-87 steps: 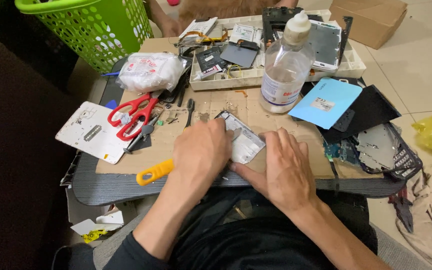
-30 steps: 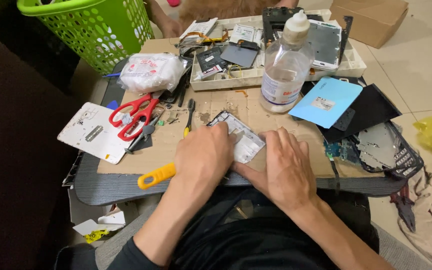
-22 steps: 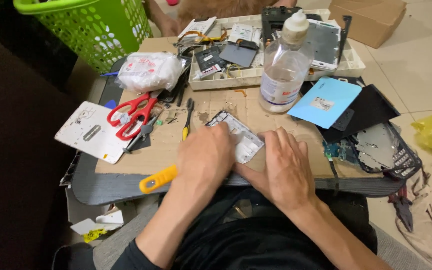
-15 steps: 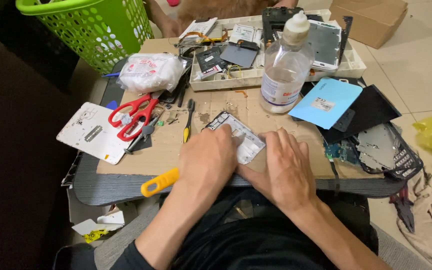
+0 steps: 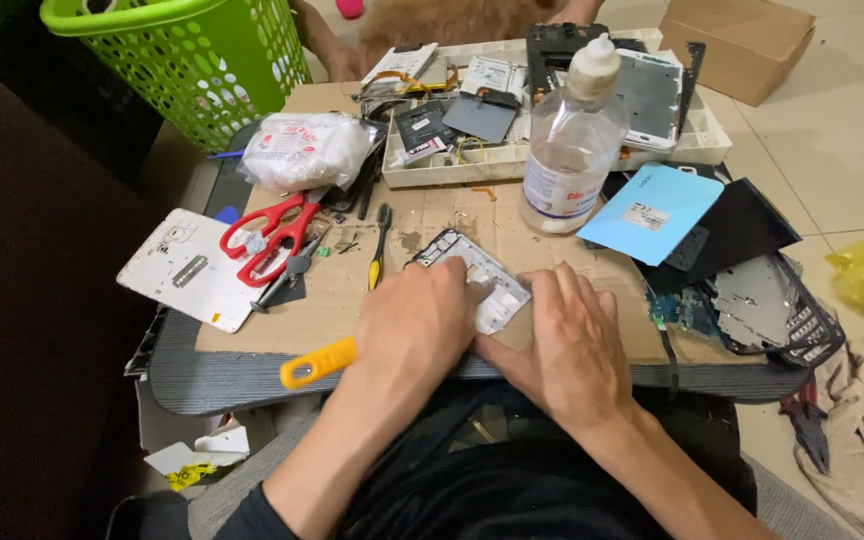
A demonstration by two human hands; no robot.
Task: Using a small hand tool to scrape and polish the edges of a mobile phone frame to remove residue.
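A silver phone frame (image 5: 482,277) lies on a sheet of brown cardboard (image 5: 432,225) over a small grey table (image 5: 252,375). My left hand (image 5: 414,325) presses on the frame's near left end and grips a tool with a yellow handle (image 5: 318,363) that sticks out to the left. My right hand (image 5: 569,340) lies flat on the cardboard, its thumb reaching under the frame's near edge. The near part of the frame is hidden by both hands.
Red scissors (image 5: 267,235) and a white back cover (image 5: 188,268) lie left. A small screwdriver (image 5: 378,245), a clear bottle (image 5: 572,150), a parts tray (image 5: 542,100), a blue cover (image 5: 655,212), circuit parts (image 5: 752,305) and a green basket (image 5: 192,55) surround them.
Both hands have stayed on the phone frame with only slight shifts. The yellow handle has tilted a little.
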